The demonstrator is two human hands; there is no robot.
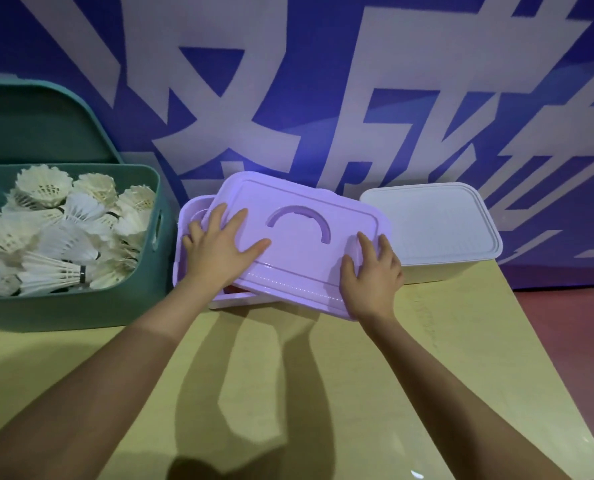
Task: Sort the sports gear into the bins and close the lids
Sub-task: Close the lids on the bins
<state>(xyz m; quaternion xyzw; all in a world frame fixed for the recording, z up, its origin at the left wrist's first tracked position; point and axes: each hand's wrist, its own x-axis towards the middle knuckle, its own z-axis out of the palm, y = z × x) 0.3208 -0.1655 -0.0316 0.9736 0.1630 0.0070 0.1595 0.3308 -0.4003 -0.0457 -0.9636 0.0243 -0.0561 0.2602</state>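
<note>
A purple lid [299, 237] with an arched handle lies askew on the purple bin [191, 216], shifted to the right so the bin's left rim shows. My left hand [219, 247] rests flat on the lid's left part, fingers spread. My right hand [371, 271] holds the lid's near right corner, thumb on top. Something red [233, 289] peeks out under the lid's front edge. On the left, a teal bin [63, 306] stands open and full of white shuttlecocks [56, 237]. Its teal lid [39, 126] leans behind it. A white bin [430, 233] on the right has its lid on.
The bins stand along the back of a yellowish table [288, 375], against a blue wall with large white characters [323, 98]. The table's right edge runs diagonally, with reddish floor [572, 341] beyond it.
</note>
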